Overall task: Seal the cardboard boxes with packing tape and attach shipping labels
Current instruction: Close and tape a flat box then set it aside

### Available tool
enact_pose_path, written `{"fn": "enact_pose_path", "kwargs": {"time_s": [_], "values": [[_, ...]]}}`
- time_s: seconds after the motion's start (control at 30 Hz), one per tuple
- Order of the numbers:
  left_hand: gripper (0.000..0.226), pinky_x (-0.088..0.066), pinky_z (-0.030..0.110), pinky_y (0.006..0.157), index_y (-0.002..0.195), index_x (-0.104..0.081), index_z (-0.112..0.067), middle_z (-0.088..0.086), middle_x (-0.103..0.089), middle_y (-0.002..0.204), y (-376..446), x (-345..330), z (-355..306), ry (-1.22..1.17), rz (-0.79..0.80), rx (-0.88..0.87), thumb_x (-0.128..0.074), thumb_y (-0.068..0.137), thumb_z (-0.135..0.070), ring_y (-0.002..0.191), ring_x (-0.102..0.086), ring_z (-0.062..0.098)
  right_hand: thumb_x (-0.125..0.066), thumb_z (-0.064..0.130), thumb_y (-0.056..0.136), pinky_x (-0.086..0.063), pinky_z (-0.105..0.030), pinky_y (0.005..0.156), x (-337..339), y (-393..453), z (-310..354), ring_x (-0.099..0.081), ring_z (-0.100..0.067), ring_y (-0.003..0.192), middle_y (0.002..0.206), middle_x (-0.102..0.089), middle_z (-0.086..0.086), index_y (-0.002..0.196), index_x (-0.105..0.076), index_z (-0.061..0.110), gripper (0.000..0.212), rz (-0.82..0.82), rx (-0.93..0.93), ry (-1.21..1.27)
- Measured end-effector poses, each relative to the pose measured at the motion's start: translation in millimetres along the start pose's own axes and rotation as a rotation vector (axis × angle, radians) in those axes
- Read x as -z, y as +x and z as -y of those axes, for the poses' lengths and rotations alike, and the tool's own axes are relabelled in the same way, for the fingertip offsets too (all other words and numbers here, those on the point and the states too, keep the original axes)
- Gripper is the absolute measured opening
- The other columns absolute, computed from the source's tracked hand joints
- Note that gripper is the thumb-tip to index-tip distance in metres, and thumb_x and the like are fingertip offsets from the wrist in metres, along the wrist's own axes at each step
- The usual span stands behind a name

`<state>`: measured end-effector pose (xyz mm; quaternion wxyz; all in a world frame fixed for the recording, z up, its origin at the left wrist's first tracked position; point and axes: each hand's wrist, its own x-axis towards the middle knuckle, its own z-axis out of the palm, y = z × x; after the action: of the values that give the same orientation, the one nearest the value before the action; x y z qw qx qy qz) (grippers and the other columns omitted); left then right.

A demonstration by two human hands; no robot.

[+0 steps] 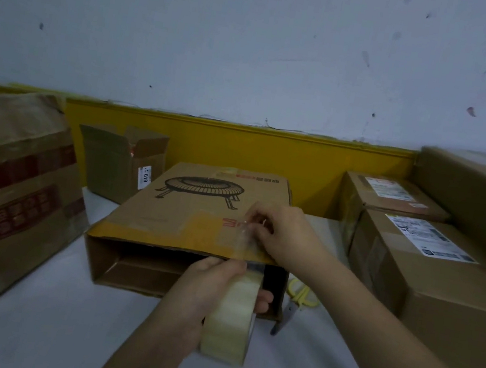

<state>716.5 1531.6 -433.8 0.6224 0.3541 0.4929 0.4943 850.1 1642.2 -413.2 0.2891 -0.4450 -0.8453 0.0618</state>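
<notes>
**Tape drawn from roll to box top**

On the white tabletop (pixel 37 326), at its middle, lies a flat cardboard box (pixel 196 208) printed with a round, legged appliance; its near end is open and shows a dark, hollow inside. The left hand (pixel 205 295) grips a roll of clear packing tape (pixel 232 315) just in front of that open end, thumb on the top of the roll and fingers curled round its far side. A strip of tape (pixel 242 241) runs up from the roll over the box's near top edge. The right hand (pixel 278 234) rests on the box top near its right corner, and its fingertips pinch the free end of the strip against the cardboard beside some red print.

Yellow-handled scissors (pixel 296 300) lie on the tabletop just right of the box, blades pointing toward the viewer. Two closed boxes bearing white shipping labels (pixel 430 239) sit at the right, one behind the other, with a longer carton (pixel 480 202) beyond them. A large box with red tape bands (pixel 4 197) stands at the left, and a small open box (pixel 121 161) marked 019 stands behind, against the yellow wall base (pixel 241 148).
</notes>
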Motion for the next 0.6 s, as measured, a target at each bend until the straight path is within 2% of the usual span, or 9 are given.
{"fn": "enact_pose_path", "kwargs": {"time_s": [0.03, 0.1, 0.13, 0.17, 0.27, 0.3, 0.43, 0.53, 0.6], "values": [[0.024, -0.057, 0.038, 0.072, 0.113, -0.062, 0.003, 0.03, -0.072, 0.091, 1.6, 0.7, 1.9, -0.031, -0.002, -0.007, -0.054, 0.101, -0.016, 0.072, -0.07, 0.034, -0.06, 0.024, 0.095, -0.046, -0.022, 0.074, -3.4, -1.5, -1.2, -0.053, -0.01, 0.091, 0.105, -0.062, 0.01, 0.109, -0.065, 0.03, 0.016, -0.005, 0.035, -0.08], [0.026, -0.059, 0.038, 0.072, 0.114, -0.063, 0.004, 0.031, -0.072, 0.092, 4.7, 1.2, 5.5, -0.069, -0.009, -0.031, -0.058, 0.099, -0.016, 0.075, -0.072, 0.035, -0.063, 0.037, 0.093, -0.041, -0.032, 0.099, -3.3, -2.5, -3.9, -0.04, -0.017, 0.117, 0.138, -0.045, 0.01, 0.138, -0.05, 0.034, 0.047, -0.005, 0.053, -0.181], [0.026, -0.059, 0.039, 0.074, 0.114, -0.064, 0.004, 0.032, -0.072, 0.093, 6.0, 0.8, 7.1, -0.084, -0.011, -0.046, -0.059, 0.099, -0.017, 0.077, -0.072, 0.036, -0.064, 0.041, 0.092, -0.035, -0.032, 0.106, 1.6, -1.8, -3.3, -0.034, -0.017, 0.125, 0.146, -0.036, 0.012, 0.147, -0.04, 0.034, 0.061, -0.006, 0.034, -0.176], [0.027, -0.059, 0.041, 0.076, 0.115, -0.064, 0.003, 0.032, -0.072, 0.094, 7.3, 0.7, 8.4, -0.099, -0.012, -0.06, -0.06, 0.098, -0.018, 0.078, -0.073, 0.036, -0.065, 0.042, 0.091, -0.033, -0.031, 0.107, 6.8, -1.9, -2.6, -0.033, -0.017, 0.128, 0.149, -0.034, 0.013, 0.15, -0.036, 0.033, 0.066, -0.018, 0.036, -0.174], [0.026, -0.059, 0.041, 0.075, 0.113, -0.065, 0.002, 0.032, -0.072, 0.094, 9.4, 1.1, 9.7, -0.124, -0.018, -0.092, -0.06, 0.098, -0.02, 0.076, -0.072, 0.035, -0.065, 0.032, 0.092, -0.041, -0.028, 0.101, 14.4, -10.4, 0.0, -0.047, -0.012, 0.121, 0.136, -0.053, 0.015, 0.134, -0.058, 0.03, 0.042, -0.042, 0.184, -0.221], [0.026, -0.059, 0.04, 0.074, 0.111, -0.066, 0.002, 0.032, -0.072, 0.094, 10.7, 2.0, 9.9, -0.117, -0.02, -0.109, -0.059, 0.099, -0.02, 0.076, -0.072, 0.035, -0.063, 0.034, 0.093, -0.044, -0.028, 0.099, 15.0, -16.8, -0.2, -0.052, -0.009, 0.117, 0.131, -0.059, 0.016, 0.128, -0.064, 0.03, 0.035, -0.01, 0.208, -0.174], [0.028, -0.055, 0.043, 0.079, 0.112, -0.067, 0.0, 0.03, -0.072, 0.093, 14.1, 3.8, 12.7, -0.062, -0.013, -0.18, -0.055, 0.1, -0.022, 0.077, -0.071, 0.037, -0.058, 0.052, 0.091, -0.04, -0.016, 0.103, 16.3, -30.8, -5.0, -0.05, 0.003, 0.122, 0.136, -0.057, 0.02, 0.134, -0.058, 0.036, 0.046, 0.222, 0.129, 0.017], [0.02, -0.057, 0.046, 0.083, 0.115, -0.067, -0.01, 0.02, -0.075, 0.098, 12.8, 4.2, 13.8, 0.048, 0.012, -0.203, -0.061, 0.097, -0.019, 0.083, -0.073, 0.036, -0.055, 0.05, 0.095, -0.046, -0.023, 0.096, 25.0, -19.2, -1.4, -0.056, -0.005, 0.113, 0.13, -0.062, 0.014, 0.133, -0.06, 0.032, 0.043, 0.324, 0.149, -0.074], [0.022, -0.056, 0.049, 0.084, 0.117, -0.064, -0.013, 0.015, -0.076, 0.102, 11.8, 3.9, 13.8, 0.099, 0.03, -0.215, -0.063, 0.095, -0.012, 0.085, -0.074, 0.036, -0.048, 0.046, 0.1, -0.051, -0.035, 0.085, 28.5, -13.5, 4.5, -0.062, -0.014, 0.098, 0.114, -0.068, 0.006, 0.123, -0.065, 0.026, 0.034, 0.344, 0.244, -0.201]]}}
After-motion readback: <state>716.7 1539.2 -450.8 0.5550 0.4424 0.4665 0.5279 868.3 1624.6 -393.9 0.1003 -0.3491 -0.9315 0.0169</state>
